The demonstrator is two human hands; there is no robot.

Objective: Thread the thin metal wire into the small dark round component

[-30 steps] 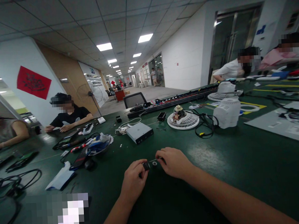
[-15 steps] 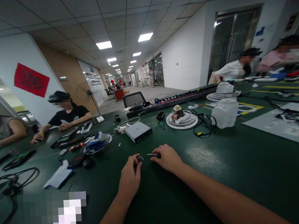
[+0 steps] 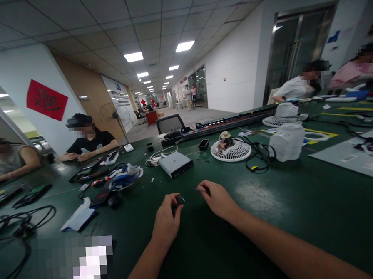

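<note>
My left hand point(image 3: 166, 217) is closed, with a small dark piece point(image 3: 179, 200) pinched between thumb and fingers above the green table. What kind of part it is cannot be made out. To its right, my right hand point(image 3: 215, 198) is closed around a slim tool, which looks like a small screwdriver point(image 3: 195, 189). Its thin tip points left toward the dark piece, with a gap between them; the fingers hide its handle. Just beyond my hands sits a grey box-shaped drive point(image 3: 176, 163), with a small black open box point(image 3: 203, 145) farther back to the right.
Right of centre lie a white fan grille with a motor point(image 3: 230, 149), black cables point(image 3: 258, 156) and a white plastic housing point(image 3: 287, 142). On the left are a blue cloth bundle point(image 3: 126, 176), a pale cloth point(image 3: 78, 216) and a cable coil point(image 3: 25, 223). Several people sit around the table.
The screwdriver's tip has drawn back a little to the right and tilted, and less of its shaft shows. My left hand still holds the dark piece, now turned slightly. The view has shifted slightly.
</note>
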